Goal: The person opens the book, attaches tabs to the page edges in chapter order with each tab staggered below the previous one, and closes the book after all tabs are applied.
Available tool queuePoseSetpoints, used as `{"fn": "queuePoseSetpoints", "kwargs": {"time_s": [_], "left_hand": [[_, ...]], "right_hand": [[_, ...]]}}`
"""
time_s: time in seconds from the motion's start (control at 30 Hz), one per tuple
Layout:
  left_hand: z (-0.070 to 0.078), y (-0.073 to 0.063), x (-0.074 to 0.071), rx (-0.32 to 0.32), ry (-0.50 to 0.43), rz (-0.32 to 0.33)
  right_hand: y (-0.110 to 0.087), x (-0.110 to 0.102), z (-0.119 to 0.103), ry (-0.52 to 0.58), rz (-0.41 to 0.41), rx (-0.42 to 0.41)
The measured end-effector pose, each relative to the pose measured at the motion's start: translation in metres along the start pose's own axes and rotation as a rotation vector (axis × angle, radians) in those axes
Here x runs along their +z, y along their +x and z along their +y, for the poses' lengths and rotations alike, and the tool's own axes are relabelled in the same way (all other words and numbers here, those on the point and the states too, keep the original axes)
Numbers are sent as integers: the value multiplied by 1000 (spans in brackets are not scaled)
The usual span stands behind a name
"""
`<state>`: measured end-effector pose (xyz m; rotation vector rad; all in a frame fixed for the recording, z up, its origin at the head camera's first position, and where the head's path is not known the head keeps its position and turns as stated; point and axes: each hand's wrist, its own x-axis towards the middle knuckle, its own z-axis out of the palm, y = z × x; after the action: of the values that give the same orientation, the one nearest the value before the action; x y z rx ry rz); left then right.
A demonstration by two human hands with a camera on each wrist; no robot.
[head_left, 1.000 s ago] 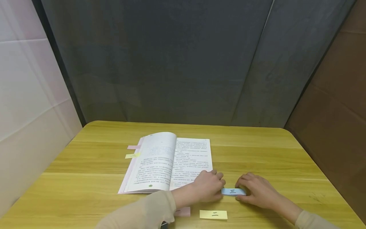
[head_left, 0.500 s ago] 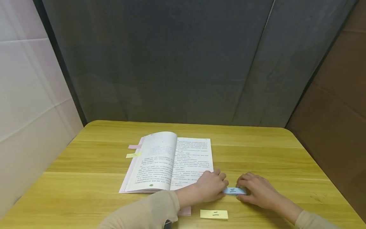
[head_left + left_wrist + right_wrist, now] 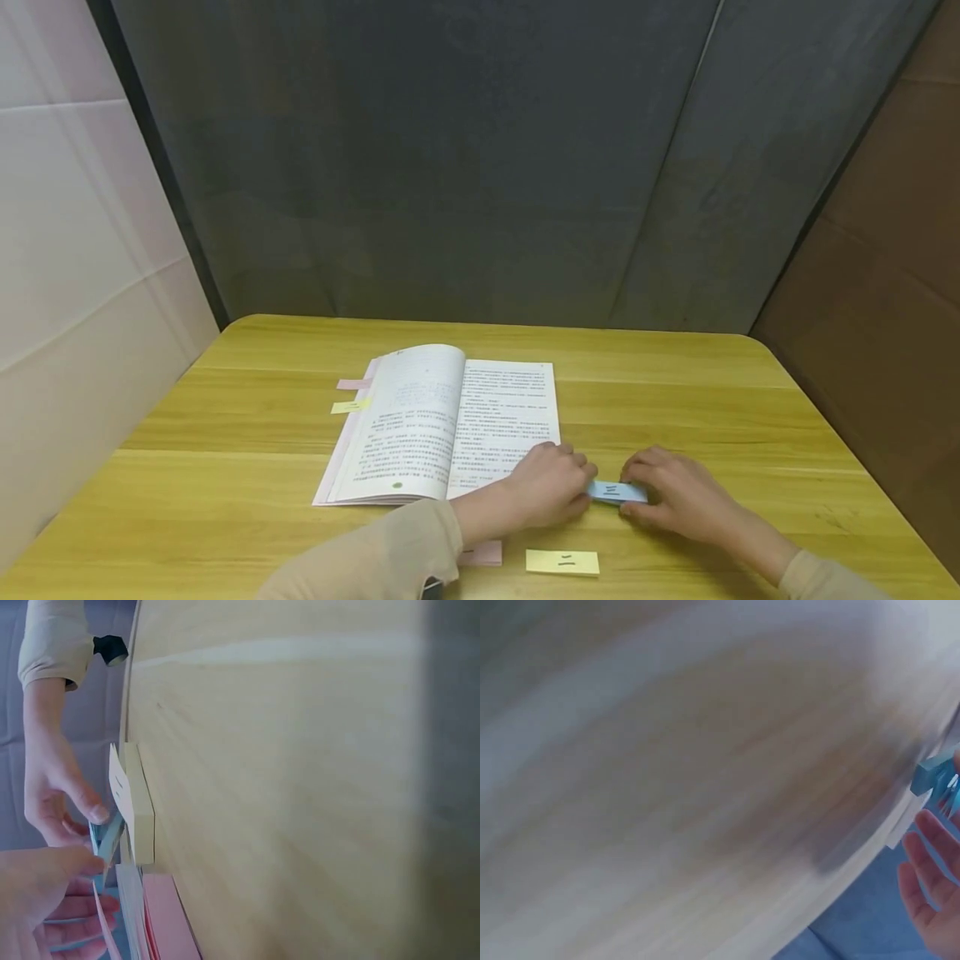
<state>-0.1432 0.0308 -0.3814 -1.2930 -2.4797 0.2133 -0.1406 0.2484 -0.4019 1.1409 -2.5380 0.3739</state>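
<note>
A small blue sticky-note pad (image 3: pixel 617 492) with three black strokes lies across the gap between my hands. My left hand (image 3: pixel 551 486) pinches its left end, beside the book's lower right corner. At the pad's right end, my right hand (image 3: pixel 678 493) holds it between thumb and fingers. The pad looks slightly parted, its upper face raised above a lower layer. In the left wrist view the blue pad (image 3: pixel 111 838) shows between the thumbs of both hands. Its ends are hidden by fingers.
An open book (image 3: pixel 412 425) with pink (image 3: pixel 354 384) and yellow (image 3: pixel 350 407) tabs lies left of the hands. In front are a yellow sticky-note pad (image 3: pixel 562 562) with two strokes and a pink one (image 3: pixel 487 553), partly behind the left sleeve. The table edge is near.
The blue pad's upper face has lifted and tilted a little, and a thin wedge now shows beneath it. Both hands have shifted only slightly. The book and other pads stay put.
</note>
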Motion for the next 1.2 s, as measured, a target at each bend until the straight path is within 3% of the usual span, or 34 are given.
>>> {"fn": "queuePoseSetpoints", "kwargs": {"time_s": [0.3, 0.43, 0.67, 0.87, 1.2], "left_hand": [[-11, -9, -6, -29, -126, 162], [-15, -14, -10, -63, -181, 205], [-23, -26, -19, -116, -262, 246], [-28, -36, -24, -135, -269, 279], [-33, -50, -28, -157, -281, 320]], "right_hand": [[10, -11, -2, 4, 62, -36], [17, -17, -6, 31, 105, -57], [29, -27, -15, 55, 164, -99], [40, -34, -26, 66, 232, -156], [51, -34, -37, 51, 235, -144]]}}
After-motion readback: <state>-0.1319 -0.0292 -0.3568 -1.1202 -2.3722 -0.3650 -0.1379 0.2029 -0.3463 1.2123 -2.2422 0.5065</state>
